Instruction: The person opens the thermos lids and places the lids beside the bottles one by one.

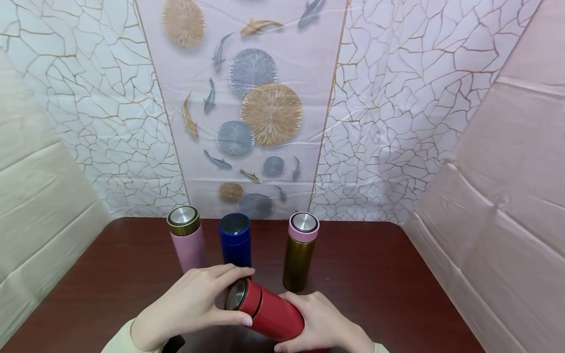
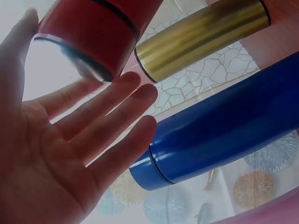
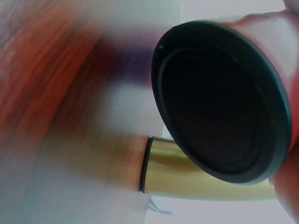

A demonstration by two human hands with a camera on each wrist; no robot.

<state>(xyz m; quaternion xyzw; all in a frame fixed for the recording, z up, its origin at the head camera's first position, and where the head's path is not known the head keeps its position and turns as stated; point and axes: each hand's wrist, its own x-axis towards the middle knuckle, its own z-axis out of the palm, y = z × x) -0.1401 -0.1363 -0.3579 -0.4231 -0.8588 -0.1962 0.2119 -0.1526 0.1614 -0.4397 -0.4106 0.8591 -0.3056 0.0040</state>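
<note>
A red thermos flask (image 1: 282, 316) is tilted between both hands near the table's front, its steel-topped cap (image 1: 252, 297) toward the left. My left hand (image 1: 190, 301) holds the cap end, thumb on the near side and fingers over the far side. In the left wrist view the left hand's (image 2: 70, 144) ring and little fingers extend loosely beside the cap. The right hand (image 1: 324, 321) grips the flask's body close to its base. The black base (image 3: 219, 107) faces the right wrist camera, clear of the table.
Behind the hands stand a pink flask (image 1: 189, 245) with an olive-gold cap, a blue flask (image 1: 236, 240), and a gold flask (image 1: 299, 260) with a pink cap. All are upright on the dark red-brown table (image 1: 375, 274). Patterned cloth (image 1: 388, 122) hangs along the back edge.
</note>
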